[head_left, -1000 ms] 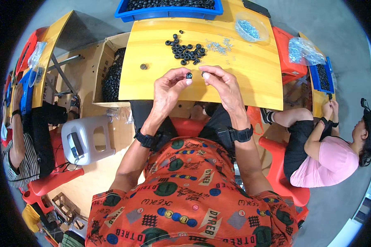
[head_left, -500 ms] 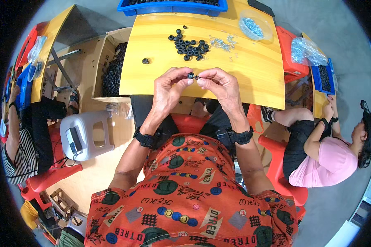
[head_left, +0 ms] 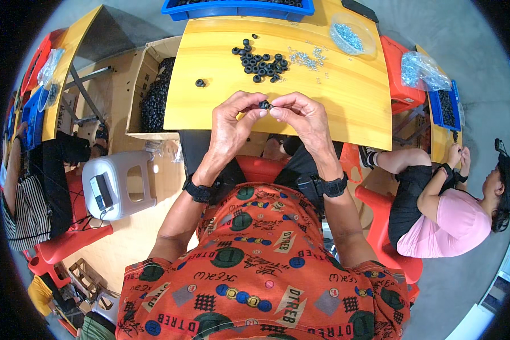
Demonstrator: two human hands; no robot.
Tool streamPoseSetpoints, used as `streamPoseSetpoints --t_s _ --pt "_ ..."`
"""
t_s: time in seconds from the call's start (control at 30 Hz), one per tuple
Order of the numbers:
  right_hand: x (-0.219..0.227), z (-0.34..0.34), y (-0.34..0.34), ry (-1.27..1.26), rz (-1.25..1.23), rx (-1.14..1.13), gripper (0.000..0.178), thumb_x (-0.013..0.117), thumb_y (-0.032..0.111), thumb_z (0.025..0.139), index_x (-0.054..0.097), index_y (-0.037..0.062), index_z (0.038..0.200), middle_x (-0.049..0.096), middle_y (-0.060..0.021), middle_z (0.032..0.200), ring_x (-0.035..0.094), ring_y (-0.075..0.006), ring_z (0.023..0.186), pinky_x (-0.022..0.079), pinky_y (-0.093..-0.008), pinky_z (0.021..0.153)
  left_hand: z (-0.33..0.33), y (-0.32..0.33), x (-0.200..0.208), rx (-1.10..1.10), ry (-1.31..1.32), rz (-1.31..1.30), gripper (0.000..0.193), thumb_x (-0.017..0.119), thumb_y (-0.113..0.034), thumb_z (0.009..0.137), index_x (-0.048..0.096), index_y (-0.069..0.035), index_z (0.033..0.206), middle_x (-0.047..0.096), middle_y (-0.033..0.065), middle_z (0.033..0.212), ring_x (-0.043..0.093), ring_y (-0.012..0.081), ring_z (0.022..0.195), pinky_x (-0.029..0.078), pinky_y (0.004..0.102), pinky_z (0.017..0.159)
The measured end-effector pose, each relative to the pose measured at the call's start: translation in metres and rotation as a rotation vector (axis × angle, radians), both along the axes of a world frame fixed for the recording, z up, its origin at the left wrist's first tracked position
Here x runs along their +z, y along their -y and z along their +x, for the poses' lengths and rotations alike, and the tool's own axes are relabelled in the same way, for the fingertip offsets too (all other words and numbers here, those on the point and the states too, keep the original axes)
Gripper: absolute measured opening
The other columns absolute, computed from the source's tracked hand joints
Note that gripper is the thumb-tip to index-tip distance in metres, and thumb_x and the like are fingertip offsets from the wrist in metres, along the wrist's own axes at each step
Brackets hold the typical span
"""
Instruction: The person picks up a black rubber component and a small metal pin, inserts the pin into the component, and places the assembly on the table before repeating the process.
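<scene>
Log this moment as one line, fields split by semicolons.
left hand: pinching small black part; right hand: pinching its right end; table: pile of black parts, scattered silver bits; join: hidden by fingers

A brightly lit yellow desk (head_left: 345, 113) stretches ahead of the left hand (head_left: 231, 122) and right hand (head_left: 305, 123). Well left of the left hand stand a white stool (head_left: 116, 170) and another desk (head_left: 76, 41); right of the right hand, a red stool (head_left: 378, 224) and a third desk (head_left: 437, 146). Grey floor (head_left: 453, 277) spreads farther right.
</scene>
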State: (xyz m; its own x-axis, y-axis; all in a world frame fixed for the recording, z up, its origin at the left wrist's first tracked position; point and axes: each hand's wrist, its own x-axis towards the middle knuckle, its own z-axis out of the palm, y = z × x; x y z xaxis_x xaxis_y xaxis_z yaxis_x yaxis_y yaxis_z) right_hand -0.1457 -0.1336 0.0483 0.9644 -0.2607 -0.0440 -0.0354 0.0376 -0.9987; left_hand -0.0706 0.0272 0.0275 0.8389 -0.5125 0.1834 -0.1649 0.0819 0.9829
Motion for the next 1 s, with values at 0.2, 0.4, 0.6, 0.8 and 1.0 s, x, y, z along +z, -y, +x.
streamPoseSetpoints --t_s 0.2,0.4,0.6,0.8,1.0 --pt "-0.002 0.001 0.004 -0.007 -0.025 0.042 0.012 0.070 0.007 0.086 0.069 0.0015 0.097 0.069 -0.0039 0.089 0.063 -0.0088 0.081 0.051 -0.0230 0.073 0.002 -0.001 0.009 -0.010 0.143 0.045 0.028 0.067 0.009 0.078 0.070 -0.001 0.104 0.066 0.0084 0.092 0.064 0.0158 0.083 0.051 0.0259 0.076" --pt "0.000 0.002 0.005 0.000 0.004 0.057 0.010 0.070 0.004 0.085 0.070 0.0014 0.095 0.070 -0.0037 0.087 0.062 -0.0085 0.079 0.050 -0.0225 0.072 0.004 -0.004 0.005 -0.045 0.134 0.041 0.028 0.068 0.009 0.076 0.070 -0.002 0.103 0.067 0.0080 0.092 0.063 0.0163 0.084 0.051 0.0268 0.075" --pt "0.000 0.004 0.006 0.019 0.059 0.093 0.011 0.071 0.002 0.083 0.070 0.0010 0.094 0.069 -0.0034 0.085 0.062 -0.0088 0.076 0.050 -0.0226 0.070 0.011 -0.009 0.005 -0.134 0.013 0.025 0.024 0.070 0.005 0.077 0.070 -0.002 0.100 0.065 0.0056 0.091 0.060 0.0140 0.084 0.048 0.0261 0.075" --pt "-0.001 0.007 -0.001 0.027 0.089 0.107 0.011 0.072 0.003 0.083 0.071 0.0009 0.093 0.069 -0.0031 0.084 0.062 -0.0088 0.075 0.050 -0.0223 0.069 0.013 -0.014 0.005 -0.187 -0.136 -0.060 0.021 0.068 0.002 0.081 0.070 -0.002 0.101 0.063 0.0023 0.092 0.057 0.0109 0.085 0.047 0.0245 0.076" --pt "0.004 0.004 -0.007 0.002 0.083 0.073 0.012 0.072 0.006 0.084 0.071 0.0011 0.095 0.070 -0.0032 0.085 0.061 -0.0082 0.074 0.050 -0.0222 0.069 0.009 -0.016 0.007 -0.150 -0.170 -0.070 0.020 0.068 0.003 0.083 0.070 -0.001 0.103 0.063 0.0024 0.092 0.058 0.0099 0.086 0.047 0.0236 0.077"
